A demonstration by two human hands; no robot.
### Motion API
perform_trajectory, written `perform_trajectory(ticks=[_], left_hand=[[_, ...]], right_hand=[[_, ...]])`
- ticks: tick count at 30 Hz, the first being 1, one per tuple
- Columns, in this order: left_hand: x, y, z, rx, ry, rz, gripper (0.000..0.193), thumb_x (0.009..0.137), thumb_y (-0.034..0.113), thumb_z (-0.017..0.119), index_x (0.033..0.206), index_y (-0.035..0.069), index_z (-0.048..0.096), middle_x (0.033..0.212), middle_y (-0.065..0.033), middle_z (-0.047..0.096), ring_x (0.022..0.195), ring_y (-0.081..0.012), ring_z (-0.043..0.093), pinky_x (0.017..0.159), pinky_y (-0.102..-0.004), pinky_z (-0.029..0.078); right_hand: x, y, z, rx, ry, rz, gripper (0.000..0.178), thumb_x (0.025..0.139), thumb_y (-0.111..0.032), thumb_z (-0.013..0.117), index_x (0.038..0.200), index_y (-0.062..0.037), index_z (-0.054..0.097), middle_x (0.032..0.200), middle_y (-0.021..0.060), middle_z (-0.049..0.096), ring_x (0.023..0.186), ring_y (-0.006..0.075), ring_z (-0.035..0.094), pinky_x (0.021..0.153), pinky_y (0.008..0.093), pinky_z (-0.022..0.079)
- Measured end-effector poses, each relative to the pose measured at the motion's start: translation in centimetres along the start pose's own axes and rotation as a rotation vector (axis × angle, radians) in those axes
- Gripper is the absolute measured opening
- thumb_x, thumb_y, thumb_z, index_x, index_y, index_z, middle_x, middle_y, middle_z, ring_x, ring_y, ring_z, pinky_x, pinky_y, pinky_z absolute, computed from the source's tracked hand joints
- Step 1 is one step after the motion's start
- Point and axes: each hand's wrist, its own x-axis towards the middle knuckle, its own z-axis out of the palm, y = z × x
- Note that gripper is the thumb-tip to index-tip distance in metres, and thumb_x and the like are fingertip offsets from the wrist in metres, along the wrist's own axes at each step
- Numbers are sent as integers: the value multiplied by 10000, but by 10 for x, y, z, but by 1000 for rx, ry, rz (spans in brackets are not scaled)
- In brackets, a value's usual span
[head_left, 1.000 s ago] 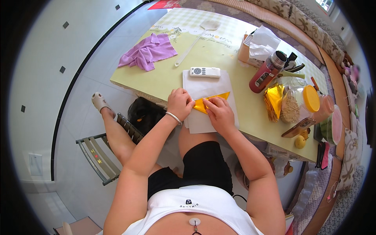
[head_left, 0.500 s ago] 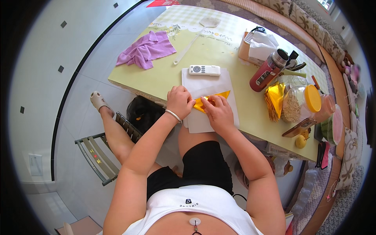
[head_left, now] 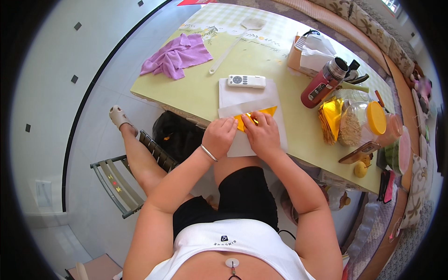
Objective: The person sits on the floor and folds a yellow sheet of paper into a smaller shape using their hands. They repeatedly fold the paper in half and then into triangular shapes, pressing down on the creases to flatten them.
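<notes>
A piece of shiny gold foil paper (head_left: 269, 111), folded to a pointed shape, lies over white paper sheets (head_left: 229, 94) at the table's near edge. At its left end, my left hand (head_left: 219, 135) is closed, thumb and fingertips pinching the foil's edge. My right hand (head_left: 262, 134) presses and grips the middle of the foil with bent fingers; its fingertips partly cover it. Behind both hands, a white remote control (head_left: 246, 81) rests on the far end of the sheets. A stack of folded gold foil pieces (head_left: 331, 120) stands to the right.
Around the table are a purple cloth (head_left: 177, 55), a white fly swatter (head_left: 233, 45), a tissue box (head_left: 295, 54), a red thermos (head_left: 322, 86), a yellow-lidded jar (head_left: 354, 125), a propped phone (head_left: 359, 152) and a yellow fruit (head_left: 360, 169). A folding stool (head_left: 116, 182) stands at left.
My left hand has slid nearer to me along the foil's left end, its fingers now closer together. A white sheet's edge shows behind the foil. The right hand has barely moved.
</notes>
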Motion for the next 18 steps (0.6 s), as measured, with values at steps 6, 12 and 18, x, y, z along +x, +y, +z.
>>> perform_trajectory(ticks=[6,12,18], left_hand=[[5,23,-5,11,-41,-163,313,814,185,665,1060,-6,700,1038,-136,682,984,-299,632,833,-406,503],[33,12,4,-53,-218,-330,363,782,249,767,1081,67,671,1046,-131,640,1035,-305,576,920,-471,434],[48,4,12,-15,-174,-492,636,695,289,878,1225,33,635,1261,-172,556,1282,-361,458,1167,-528,254]], right_hand=[[-1,-1,-1,2,-21,-6,421,872,-182,688,1291,-150,676,1223,89,581,1156,313,533,969,443,454],[1,11,1,22,-62,0,444,865,-127,674,1309,-136,657,1211,89,600,1106,298,588,917,446,489],[27,47,-15,149,-8,147,601,868,-1,590,1450,-136,530,1209,124,595,1055,316,630,724,409,560]])
